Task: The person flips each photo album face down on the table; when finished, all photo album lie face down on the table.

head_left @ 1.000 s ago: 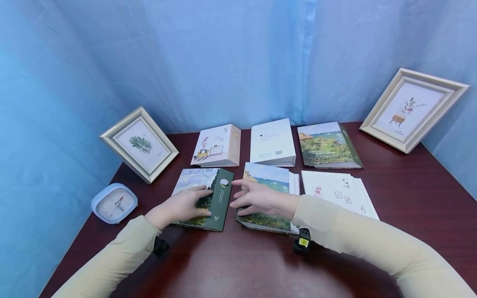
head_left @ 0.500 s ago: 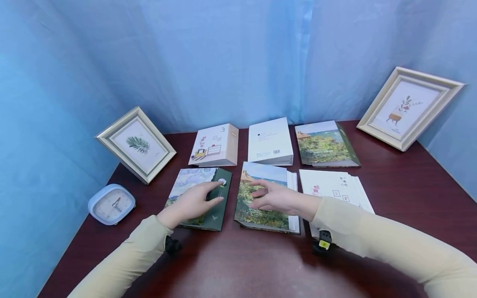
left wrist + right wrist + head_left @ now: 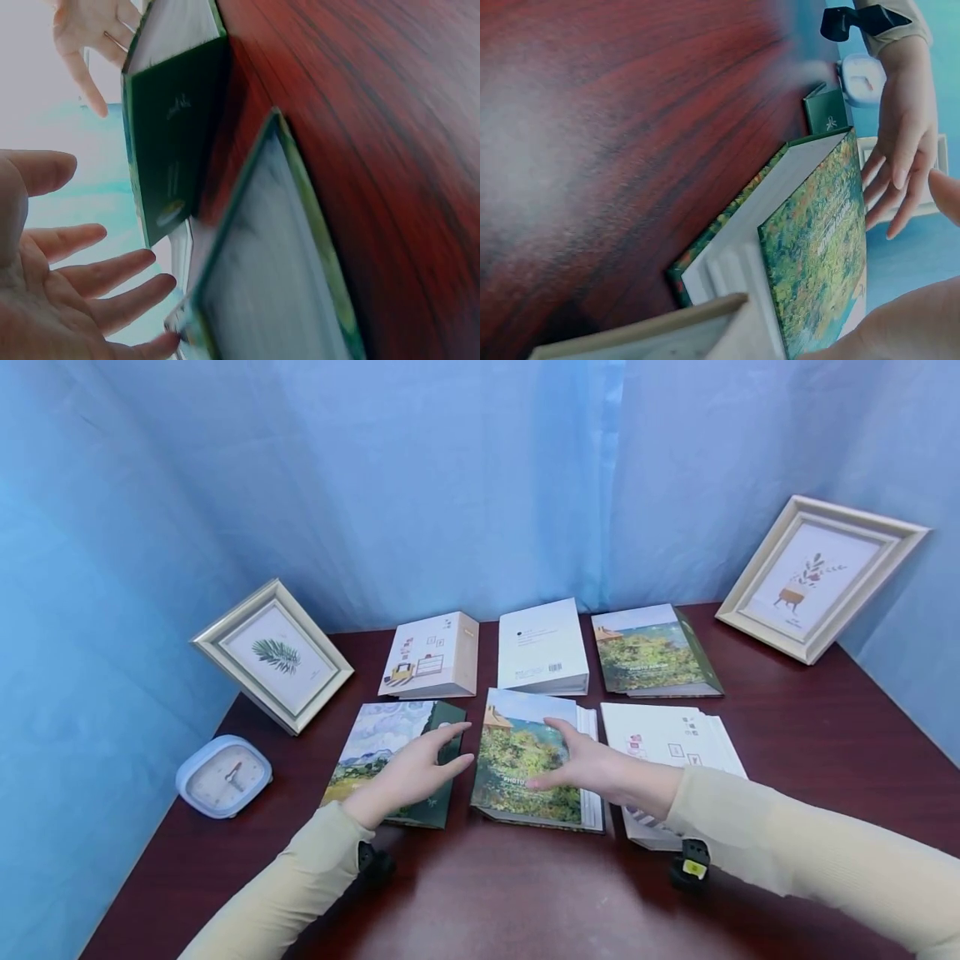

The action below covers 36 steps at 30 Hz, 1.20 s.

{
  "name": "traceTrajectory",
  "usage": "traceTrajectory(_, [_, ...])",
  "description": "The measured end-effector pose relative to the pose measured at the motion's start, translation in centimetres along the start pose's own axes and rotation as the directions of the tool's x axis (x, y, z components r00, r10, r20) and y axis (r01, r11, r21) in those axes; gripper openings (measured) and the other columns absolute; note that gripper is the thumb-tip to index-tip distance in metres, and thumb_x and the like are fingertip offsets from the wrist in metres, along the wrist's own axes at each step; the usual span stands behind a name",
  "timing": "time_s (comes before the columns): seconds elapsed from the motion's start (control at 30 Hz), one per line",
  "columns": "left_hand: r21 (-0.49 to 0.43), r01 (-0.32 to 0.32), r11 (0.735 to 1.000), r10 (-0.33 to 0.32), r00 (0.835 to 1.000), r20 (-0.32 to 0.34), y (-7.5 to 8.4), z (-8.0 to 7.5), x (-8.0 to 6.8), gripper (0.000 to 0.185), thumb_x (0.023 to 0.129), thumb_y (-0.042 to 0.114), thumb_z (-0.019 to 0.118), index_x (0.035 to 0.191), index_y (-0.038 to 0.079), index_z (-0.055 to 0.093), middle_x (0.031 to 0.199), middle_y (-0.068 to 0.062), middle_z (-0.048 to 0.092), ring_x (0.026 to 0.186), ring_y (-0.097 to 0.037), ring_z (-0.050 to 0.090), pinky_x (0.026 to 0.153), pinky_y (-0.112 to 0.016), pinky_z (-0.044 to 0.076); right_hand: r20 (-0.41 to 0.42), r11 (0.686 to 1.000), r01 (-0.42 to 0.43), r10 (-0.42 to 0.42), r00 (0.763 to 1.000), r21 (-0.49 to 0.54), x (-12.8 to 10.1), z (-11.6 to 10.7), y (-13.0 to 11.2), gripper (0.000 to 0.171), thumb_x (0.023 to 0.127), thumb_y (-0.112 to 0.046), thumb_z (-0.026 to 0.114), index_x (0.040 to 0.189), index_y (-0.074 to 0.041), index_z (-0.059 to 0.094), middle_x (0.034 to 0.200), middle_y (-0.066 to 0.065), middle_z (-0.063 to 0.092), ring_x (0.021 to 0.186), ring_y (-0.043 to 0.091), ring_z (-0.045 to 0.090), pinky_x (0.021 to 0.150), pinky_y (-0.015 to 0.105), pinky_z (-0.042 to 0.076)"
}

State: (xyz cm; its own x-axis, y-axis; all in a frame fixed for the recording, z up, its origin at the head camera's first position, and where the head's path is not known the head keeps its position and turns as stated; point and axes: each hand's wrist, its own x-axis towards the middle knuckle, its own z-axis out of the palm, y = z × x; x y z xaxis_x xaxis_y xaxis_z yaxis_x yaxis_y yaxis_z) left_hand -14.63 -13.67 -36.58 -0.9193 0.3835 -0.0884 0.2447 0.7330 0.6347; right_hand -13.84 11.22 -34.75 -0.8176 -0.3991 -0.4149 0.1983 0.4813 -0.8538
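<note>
Currently, the right hand (image 3: 600,768) is above a thick photo album with a painted garden-and-sea cover (image 3: 517,760), its thumb and index finger spread wide with nothing held between them. To the left of that garden album, the left hand (image 3: 416,772), also spread and holding nothing, is over a dark-green-spined album with a painted purple-cloud landscape (image 3: 363,743); whether either hand touches a cover, I cannot tell. Just right of the garden album lies a white album with small line drawings (image 3: 667,735), partly under the right forearm. Behind the garden album is a plain white album with a barcode (image 3: 540,647), flanked by a white album with a beige spine (image 3: 427,652) and a second garden-cover album (image 3: 648,652). Farther out from the garden album, to its left, stand a pale-framed fern print (image 3: 273,656) and a light-blue rounded clock (image 3: 225,777); a pale-framed potted-plant print (image 3: 817,577) stands well to its right. Beneath the garden album is a glossy dark-red wooden table (image 3: 525,902).
</note>
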Motion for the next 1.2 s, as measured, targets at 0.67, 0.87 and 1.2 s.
traceTrajectory(0.67, [0.046,-0.042,0.998,0.042,0.999,0.004,2.1,2.3,1.1,0.053,0.097,0.029,0.054,0.145,0.013,0.040,0.144,-0.011,0.046,0.133,-0.033,0.041,0.103,-0.075,0.003,-0.041,0.989,-0.001,-0.006,0.999,-0.149,-1.2,0.6,1.7,0.110,0.079,-0.029,0.077,0.153,-0.008,-0.003,0.151,0.035,-0.006,0.139,0.053,-0.004,0.106,0.070,0.013])
traceTrajectory(0.87, [0.082,-0.037,0.996,0.036,0.999,0.014,2.2,2.8,1.3,0.051,0.097,0.031,0.053,0.145,0.016,0.041,0.143,-0.008,0.048,0.132,-0.032,0.044,0.101,-0.077,-0.004,-0.029,0.989,0.024,-0.029,0.999,-0.149,-1.1,0.5,2.1,0.108,0.080,-0.027,0.076,0.152,-0.006,-0.001,0.151,0.036,-0.005,0.139,0.053,-0.006,0.106,0.070,0.011])
traceTrajectory(1.2, [0.092,-0.026,0.995,0.025,1.000,0.016,2.6,3.0,1.6,0.049,0.097,0.032,0.052,0.144,0.019,0.043,0.139,-0.009,0.052,0.130,-0.033,0.046,0.102,-0.076,-0.002,-0.037,0.984,-0.012,0.005,0.999,-0.178,-1.0,0.9,2.3,0.108,0.078,-0.029,0.077,0.154,-0.012,0.002,0.150,0.037,-0.013,0.138,0.053,-0.010,0.105,0.072,0.008])
